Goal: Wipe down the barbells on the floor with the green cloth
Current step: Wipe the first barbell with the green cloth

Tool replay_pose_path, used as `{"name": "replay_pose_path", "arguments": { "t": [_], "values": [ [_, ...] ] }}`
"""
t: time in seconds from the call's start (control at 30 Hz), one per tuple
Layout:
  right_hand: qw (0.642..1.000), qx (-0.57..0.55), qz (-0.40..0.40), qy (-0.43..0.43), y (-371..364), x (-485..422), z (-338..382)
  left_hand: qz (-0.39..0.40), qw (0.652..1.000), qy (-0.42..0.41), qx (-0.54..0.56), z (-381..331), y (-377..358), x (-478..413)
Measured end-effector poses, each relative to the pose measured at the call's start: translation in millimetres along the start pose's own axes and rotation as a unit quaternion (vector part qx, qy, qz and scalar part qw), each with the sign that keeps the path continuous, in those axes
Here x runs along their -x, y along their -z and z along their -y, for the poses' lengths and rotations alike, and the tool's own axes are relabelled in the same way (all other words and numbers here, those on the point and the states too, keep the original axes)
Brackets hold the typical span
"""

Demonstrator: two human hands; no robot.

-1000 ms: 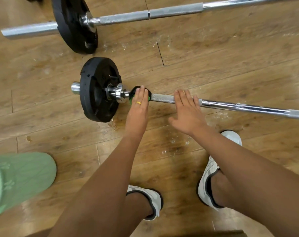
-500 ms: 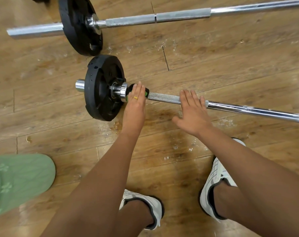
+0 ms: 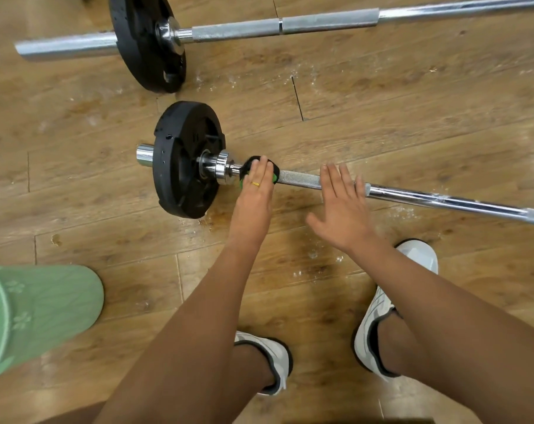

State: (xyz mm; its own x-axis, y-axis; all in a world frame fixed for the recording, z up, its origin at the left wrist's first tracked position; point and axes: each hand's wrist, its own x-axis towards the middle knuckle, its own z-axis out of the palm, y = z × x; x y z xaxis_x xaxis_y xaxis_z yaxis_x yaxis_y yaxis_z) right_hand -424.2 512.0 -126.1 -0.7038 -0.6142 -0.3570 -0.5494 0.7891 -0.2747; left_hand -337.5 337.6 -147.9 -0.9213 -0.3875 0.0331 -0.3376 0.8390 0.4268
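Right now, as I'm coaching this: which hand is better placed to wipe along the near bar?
Left, likely: the left hand presses the green cloth onto the near barbell; the right hand holds none.

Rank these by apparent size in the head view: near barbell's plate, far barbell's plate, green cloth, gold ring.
1-2. near plate and far plate: they look alike, and the frame's top edge cuts off the far one, so no ranking.
3. green cloth, only partly visible.
4. gold ring.

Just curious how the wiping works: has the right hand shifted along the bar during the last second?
No. The right hand still rests on the near barbell, its fingers just short of where the rough grip section ends, as before.
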Motion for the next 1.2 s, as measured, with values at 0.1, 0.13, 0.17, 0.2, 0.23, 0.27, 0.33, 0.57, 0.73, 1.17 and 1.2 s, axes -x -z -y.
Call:
{"name": "replay_pose_path", "arguments": {
  "t": [0.1,0.13,0.17,0.2,0.23,0.27,0.33,0.57,0.73,1.17,1.2],
  "values": [
    [1.0,0.001,0.009,0.002,-5,11,3,-0.003,1.0,0.014,-0.01,8,3,5],
    [1.0,0.002,0.011,0.003,-7,14,4,-0.009,0.999,0.042,-0.007,11,3,8],
    [1.0,0.004,0.013,0.005,-10,18,5,-0.014,0.998,0.068,-0.002,12,4,12],
    [1.0,0.006,0.015,0.007,-12,22,6,-0.015,0.997,0.079,0.002,12,4,18],
    [1.0,0.006,0.016,0.009,-13,26,7,-0.011,0.997,0.073,0.004,11,5,23],
    [1.0,0.005,0.017,0.01,-15,30,9,-0.005,0.998,0.056,0.002,10,6,27],
    [1.0,0.004,0.018,0.008,-17,39,12,0.01,1.0,0.019,-0.006,12,10,29],
    [0.999,0.006,0.034,0.004,-25,59,22,0.028,0.999,0.042,0.016,2,11,49],
    [0.999,0.003,0.041,0.006,-28,67,25,0.063,0.998,-0.013,0.017,2,15,55],
    [0.999,0.018,0.037,0.015,-38,84,28,0.017,0.992,0.121,0.04,9,21,63],
    [0.999,0.019,0.037,0.015,-38,85,29,0.008,0.989,0.144,0.041,9,21,65]
  ]
}}
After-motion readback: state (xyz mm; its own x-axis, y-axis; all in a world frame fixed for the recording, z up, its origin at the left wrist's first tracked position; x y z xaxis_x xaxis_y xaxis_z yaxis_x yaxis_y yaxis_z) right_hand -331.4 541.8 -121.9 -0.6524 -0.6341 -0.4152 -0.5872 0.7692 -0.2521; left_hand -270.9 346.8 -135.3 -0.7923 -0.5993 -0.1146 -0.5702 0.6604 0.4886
